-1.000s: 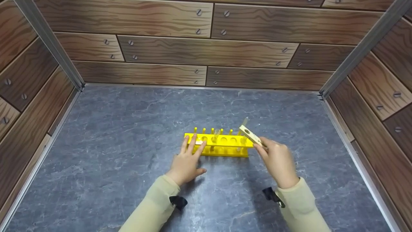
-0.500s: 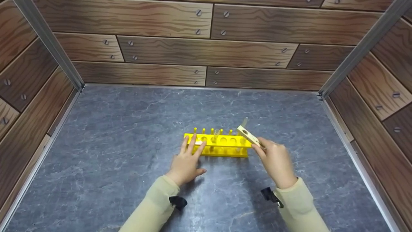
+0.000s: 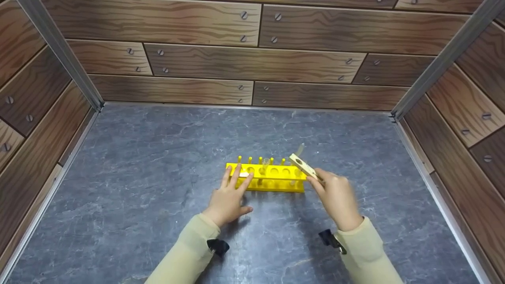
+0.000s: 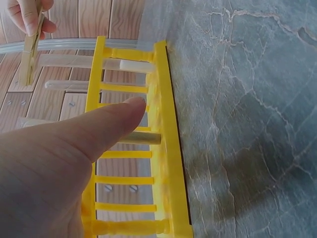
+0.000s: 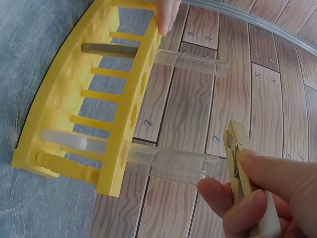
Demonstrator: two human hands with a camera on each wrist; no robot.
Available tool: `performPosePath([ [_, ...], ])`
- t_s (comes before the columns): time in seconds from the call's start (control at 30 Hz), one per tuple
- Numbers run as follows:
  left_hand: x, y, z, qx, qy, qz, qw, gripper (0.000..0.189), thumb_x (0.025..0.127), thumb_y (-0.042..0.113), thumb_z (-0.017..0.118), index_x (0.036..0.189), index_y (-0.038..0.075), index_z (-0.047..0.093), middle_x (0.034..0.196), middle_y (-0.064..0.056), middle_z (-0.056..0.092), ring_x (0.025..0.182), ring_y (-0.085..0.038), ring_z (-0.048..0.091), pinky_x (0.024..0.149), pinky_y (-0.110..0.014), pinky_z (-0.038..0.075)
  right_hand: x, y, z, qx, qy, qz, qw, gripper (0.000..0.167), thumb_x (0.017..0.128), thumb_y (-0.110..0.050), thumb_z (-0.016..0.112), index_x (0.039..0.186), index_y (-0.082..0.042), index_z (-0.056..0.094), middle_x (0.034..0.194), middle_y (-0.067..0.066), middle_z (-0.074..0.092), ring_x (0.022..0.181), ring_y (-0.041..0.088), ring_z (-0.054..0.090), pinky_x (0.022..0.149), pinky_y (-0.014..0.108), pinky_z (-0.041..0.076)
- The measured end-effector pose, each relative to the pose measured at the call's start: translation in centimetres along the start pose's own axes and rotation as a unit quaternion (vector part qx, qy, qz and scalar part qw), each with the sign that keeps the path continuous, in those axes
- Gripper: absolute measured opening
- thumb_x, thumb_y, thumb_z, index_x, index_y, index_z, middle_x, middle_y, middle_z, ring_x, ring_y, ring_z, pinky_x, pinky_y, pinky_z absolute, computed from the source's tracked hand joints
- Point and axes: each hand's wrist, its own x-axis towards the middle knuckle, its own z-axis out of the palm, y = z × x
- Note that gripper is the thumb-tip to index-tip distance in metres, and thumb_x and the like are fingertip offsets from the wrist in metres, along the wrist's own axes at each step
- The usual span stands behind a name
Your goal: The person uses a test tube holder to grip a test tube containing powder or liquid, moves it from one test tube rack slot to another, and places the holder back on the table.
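- Right hand (image 3: 341, 199) pinches the clip (image 3: 303, 165), shifted slightly left, seemingly bringing it closer to the tube (image 5: 171, 163) in the rack's (image 3: 278, 178) end.
- Left hand (image 3: 227, 202) rests, fingers spread, on the rack, upright on the desk (image 3: 177, 157).

The head camera looks forward and down from above, the farthest off, taking in the grey surface (image 3: 158, 165) and plank-patterned wall (image 3: 252, 65). The left wrist camera sits close to the left hand (image 3: 225, 202) and faces across the yellow rack (image 3: 268, 176) toward the right hand (image 3: 339, 197); the right wrist camera, close to that hand, looks at the rack from the opposite end. Both wrist views lie sideways and share the rack and wooden clip (image 5: 237, 136); the left one's exact angle is hard to judge.
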Motion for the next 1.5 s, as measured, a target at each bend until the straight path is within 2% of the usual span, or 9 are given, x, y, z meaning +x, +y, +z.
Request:
performPosePath([
  [0.27,0.0,0.0,-0.2,0.005,-0.005,-0.001,1.0,0.09,0.078,0.052,0.068,0.15,0.025,0.02,0.155,-0.014,0.0,0.139,-0.038,0.003,0.071,-0.052,0.052,0.1,-0.2,0.0,-0.008,-0.003,-0.004,1.0,0.013,0.088,-0.018,0.065,0.088,-0.004,0.066,0.059,0.001,0.051,0.042,0.011,0.035,0.04,0.024,0.033],
  [0.6,0.0,-0.1,-0.2,-0.008,-0.006,0.005,0.9999,0.089,0.078,0.049,0.07,0.15,0.025,0.022,0.155,-0.015,-0.002,0.139,-0.039,0.002,0.069,-0.052,0.052,0.3,-0.2,0.2,-0.004,-0.003,-0.006,1.0,0.018,0.088,-0.017,0.065,0.097,-0.001,0.069,0.064,0.004,0.057,0.042,0.009,0.037,0.04,0.024,0.035],
  [0.8,0.1,-0.1,0.0,-0.013,-0.006,0.006,0.9999,0.089,0.077,0.048,0.071,0.149,0.025,0.023,0.155,-0.016,-0.003,0.139,-0.039,0.002,0.066,-0.046,0.054,0.3,-0.2,0.4,-0.001,0.007,-0.026,0.9996,0.017,0.088,-0.016,0.066,0.095,-0.001,0.069,0.064,0.004,0.058,0.043,0.009,0.037,0.041,0.023,0.035],
  [0.97,0.2,-0.2,0.0,-0.017,-0.005,0.006,0.9998,0.088,0.078,0.047,0.071,0.149,0.025,0.024,0.155,-0.016,-0.002,0.139,-0.039,0.002,0.066,-0.046,0.054,0.4,-0.3,0.5,-0.004,0.006,-0.026,0.9996,0.017,0.088,-0.017,0.065,0.095,-0.002,0.069,0.063,0.002,0.056,0.044,0.009,0.037,0.042,0.024,0.035],
  [1.17,0.1,-0.2,-0.1,-0.029,-0.001,0.007,0.9996,0.087,0.078,0.045,0.072,0.149,0.025,0.025,0.154,-0.019,-0.003,0.139,-0.039,0.001,0.065,-0.042,0.054,0.5,-0.6,0.7,-0.006,-0.003,-0.02,0.9998,0.016,0.089,-0.02,0.064,0.086,-0.004,0.066,0.06,0.001,0.053,0.043,0.01,0.036,0.041,0.024,0.034],
  [1.5,0.1,0.0,-0.3,-0.031,-0.007,0.004,0.9995,0.085,0.079,0.044,0.071,0.149,0.027,0.025,0.152,-0.023,-0.008,0.139,-0.038,0.001,0.068,-0.045,0.054,0.6,-1.1,1.0,0.004,-0.007,-0.018,0.9998,0.02,0.088,-0.019,0.065,0.097,-0.001,0.07,0.075,0.011,0.066,0.048,0.009,0.048,0.044,0.024,0.042],
])
